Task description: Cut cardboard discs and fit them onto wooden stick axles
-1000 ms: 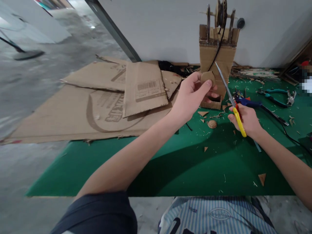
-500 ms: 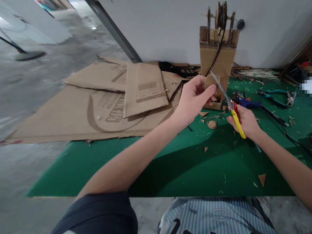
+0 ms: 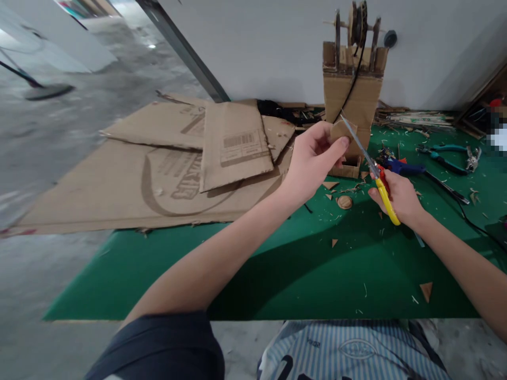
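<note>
My left hand (image 3: 315, 158) pinches a small round cardboard piece (image 3: 339, 130) up above the green mat (image 3: 253, 269). My right hand (image 3: 398, 196) grips yellow-handled scissors (image 3: 376, 177). Their blades reach up and left and meet the edge of the cardboard piece. A second small cardboard disc (image 3: 345, 201) lies on the mat below, between my hands.
A tall cardboard model with spools on top (image 3: 354, 89) stands behind my hands. Flat cardboard sheets (image 3: 166, 158) cover the mat's left part. Green-handled pliers (image 3: 451, 158), a blue tool (image 3: 407, 169), sticks and cardboard scraps lie at the right. A wall lies behind.
The scissors swung from standing apart at the right to meeting the cardboard piece. My left hand has hardly moved.
</note>
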The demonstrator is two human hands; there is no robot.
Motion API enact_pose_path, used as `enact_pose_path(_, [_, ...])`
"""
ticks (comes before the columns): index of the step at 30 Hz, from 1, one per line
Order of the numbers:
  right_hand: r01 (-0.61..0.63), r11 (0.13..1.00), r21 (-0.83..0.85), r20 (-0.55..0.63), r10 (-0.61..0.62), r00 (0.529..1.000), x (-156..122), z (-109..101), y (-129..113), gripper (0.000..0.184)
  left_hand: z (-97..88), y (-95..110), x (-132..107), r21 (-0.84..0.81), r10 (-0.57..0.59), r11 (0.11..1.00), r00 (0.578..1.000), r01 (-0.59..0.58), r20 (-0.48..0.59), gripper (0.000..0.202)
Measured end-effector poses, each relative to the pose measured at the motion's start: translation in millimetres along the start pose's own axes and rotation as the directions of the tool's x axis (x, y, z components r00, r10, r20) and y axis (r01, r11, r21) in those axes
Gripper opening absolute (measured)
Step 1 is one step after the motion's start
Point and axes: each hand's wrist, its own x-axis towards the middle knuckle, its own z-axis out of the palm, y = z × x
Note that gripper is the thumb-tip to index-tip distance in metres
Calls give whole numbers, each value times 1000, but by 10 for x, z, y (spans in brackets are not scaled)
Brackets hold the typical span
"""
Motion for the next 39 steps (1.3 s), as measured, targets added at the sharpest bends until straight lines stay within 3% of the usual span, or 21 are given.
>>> enact_pose_path(5, [-14,1000,4,5,14,1000,1,-4,-13,54,14,-27,-5,0,3,1000,1000,-3,-9,23])
enact_pose_path(11, [-8,1000,-22,11,9,1000,-3,-1,-4,52,1,-48,16,39,32,999,995,-28,-92,28])
enact_pose_path(17, [8,999,-44,12,-8,1000,-1,1,-4,57,12,-40,1,35,27,999,999,-26,-28,22])
enact_pose_path(24, [-13,998,-68,31,15,999,7,7,57,49,38,-66,-27,-4,7,1000,1000,-7,14,35])
enact_pose_path(29, [-13,998,-69,36,16,999,11,-13,6,51,19,-82,-16,23,24,999,998,-23,-53,31])
enact_pose_path(39, [-15,997,-70,45,18,999,9,-17,19,51,19,-79,-13,19,18,1000,1000,-17,-20,33])
